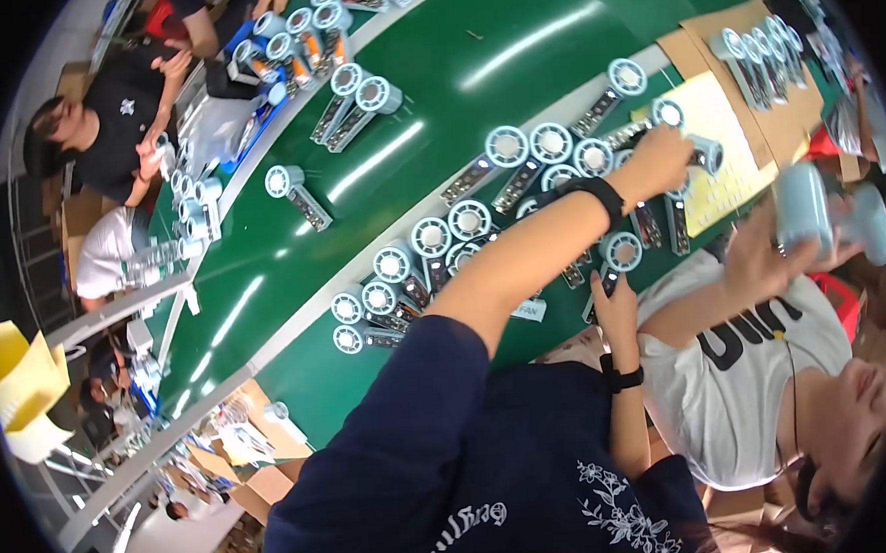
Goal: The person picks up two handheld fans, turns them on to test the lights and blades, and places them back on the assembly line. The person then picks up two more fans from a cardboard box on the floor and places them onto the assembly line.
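My left hand (660,158), a dark band on its wrist, reaches across to the right, its fingers curled at a tilted light-blue handheld fan (707,154). Closer to my body, my right hand (616,305) grips the handle of another handheld fan (622,252), whose round head faces up. Below my left forearm and around both hands lie several similar fans (469,219), round heads pale blue, handles uncased with dark inner parts showing. One more fan (668,114) sits just beyond my left hand. My left forearm covers part of the group.
The green table (397,169) carries a pale dividing strip. Spare fans (365,95) lie beyond it. At right are a yellow sheet (721,132) and cardboard (790,108) bearing fans. A co-worker in white sits close at right, holding a light-blue cylindrical part (803,213). Another person works at far left.
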A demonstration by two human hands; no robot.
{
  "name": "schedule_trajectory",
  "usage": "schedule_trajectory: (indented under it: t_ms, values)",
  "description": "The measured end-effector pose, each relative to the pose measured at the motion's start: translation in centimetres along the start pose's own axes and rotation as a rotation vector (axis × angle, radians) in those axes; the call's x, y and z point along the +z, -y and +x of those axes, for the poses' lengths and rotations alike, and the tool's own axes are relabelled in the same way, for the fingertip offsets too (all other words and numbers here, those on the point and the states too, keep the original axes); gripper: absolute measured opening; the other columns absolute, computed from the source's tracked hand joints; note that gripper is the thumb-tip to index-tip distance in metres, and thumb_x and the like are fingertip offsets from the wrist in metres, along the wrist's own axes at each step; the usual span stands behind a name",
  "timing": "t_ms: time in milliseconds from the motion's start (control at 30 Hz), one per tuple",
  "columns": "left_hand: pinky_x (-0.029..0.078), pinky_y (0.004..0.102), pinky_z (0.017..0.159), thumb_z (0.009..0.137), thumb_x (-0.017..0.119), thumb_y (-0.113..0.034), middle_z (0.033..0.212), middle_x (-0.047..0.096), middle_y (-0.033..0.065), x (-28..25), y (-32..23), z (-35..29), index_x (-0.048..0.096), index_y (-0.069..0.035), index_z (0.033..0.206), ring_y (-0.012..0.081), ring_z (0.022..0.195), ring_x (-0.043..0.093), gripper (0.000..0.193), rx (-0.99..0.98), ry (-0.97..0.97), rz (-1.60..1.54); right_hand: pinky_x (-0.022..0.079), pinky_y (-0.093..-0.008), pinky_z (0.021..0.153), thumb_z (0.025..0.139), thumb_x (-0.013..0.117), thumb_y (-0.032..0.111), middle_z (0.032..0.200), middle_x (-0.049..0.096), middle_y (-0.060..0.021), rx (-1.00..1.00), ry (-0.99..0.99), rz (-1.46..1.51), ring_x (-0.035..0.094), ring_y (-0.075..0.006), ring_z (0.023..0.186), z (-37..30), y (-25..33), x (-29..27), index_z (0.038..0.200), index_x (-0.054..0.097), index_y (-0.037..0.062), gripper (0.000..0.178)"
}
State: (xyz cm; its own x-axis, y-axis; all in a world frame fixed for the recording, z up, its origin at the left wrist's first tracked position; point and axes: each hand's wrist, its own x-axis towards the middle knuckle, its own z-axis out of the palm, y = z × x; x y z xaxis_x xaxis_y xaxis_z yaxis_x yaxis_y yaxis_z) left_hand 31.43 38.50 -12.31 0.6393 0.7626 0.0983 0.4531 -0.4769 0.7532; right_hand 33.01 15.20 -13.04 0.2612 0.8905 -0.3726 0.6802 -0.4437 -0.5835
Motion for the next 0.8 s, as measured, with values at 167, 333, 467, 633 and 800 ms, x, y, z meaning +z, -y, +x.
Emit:
schedule_trajectory:
  t_ms: [167,333,467,633,800]
  values:
    - [0.044,0.0421,0.078,0.069,0.065,-0.018,0.086,0.061,0.0128,0.9,1.5,-1.1,0.063,-0.006,0.091,0.0299,0.090,0.056,0.025,0.069,-0.376,0.272,0.045,-0.0469,0.060,0.085,0.058,0.041,0.069,0.059,-0.0263,0.063,0.176,-0.258,0.059,-0.0428,0.067,2.3,1.8,-1.4,0.082,0.059,-0.0050,0.046]
    - [0.043,0.0420,0.083,0.072,0.066,-0.017,0.090,0.060,0.0125,-7.8,-0.6,-8.4,0.061,-0.007,0.095,0.0302,0.093,0.056,0.026,0.051,-0.455,0.002,0.045,-0.0455,0.058,0.084,0.060,0.042,0.066,0.059,-0.0236,0.008,0.346,-0.297,0.059,-0.0406,0.063,3.0,1.2,-4.2,0.080,0.060,-0.0044,0.046]
    - [0.045,0.0400,0.084,0.071,0.066,-0.016,0.094,0.065,0.0133,-17.5,0.4,-21.2,0.065,-0.008,0.097,0.0321,0.089,0.060,0.028,-0.365,-0.664,0.020,0.041,-0.0370,0.051,0.087,0.058,0.039,0.059,0.057,-0.0168,-0.063,0.313,-0.197,0.056,-0.0278,0.053,3.0,6.7,-8.9,0.084,0.059,-0.0032,0.042]
    - [0.041,0.0431,0.091,0.078,0.064,-0.026,0.108,0.057,0.0226,-23.0,11.0,-39.2,0.054,-0.001,0.116,0.0376,0.105,0.052,0.046,-1.055,-0.760,0.636,0.036,-0.0244,0.052,0.094,0.049,0.031,0.065,0.052,-0.0002,-0.352,0.142,0.131,0.047,-0.0093,0.056,10.8,18.2,-14.1,0.089,0.057,0.0002,0.032]
    - [0.044,0.0440,0.083,0.082,0.064,-0.042,0.101,0.057,0.0258,-21.7,17.8,-48.1,0.052,0.004,0.114,0.0407,0.096,0.055,0.058,-1.208,-0.750,0.478,0.049,-0.0311,0.074,0.085,0.057,0.033,0.094,0.066,-0.0099,-0.515,-0.656,-0.078,0.062,-0.0221,0.087,36.1,21.0,-11.3,0.110,0.060,0.0006,0.041]
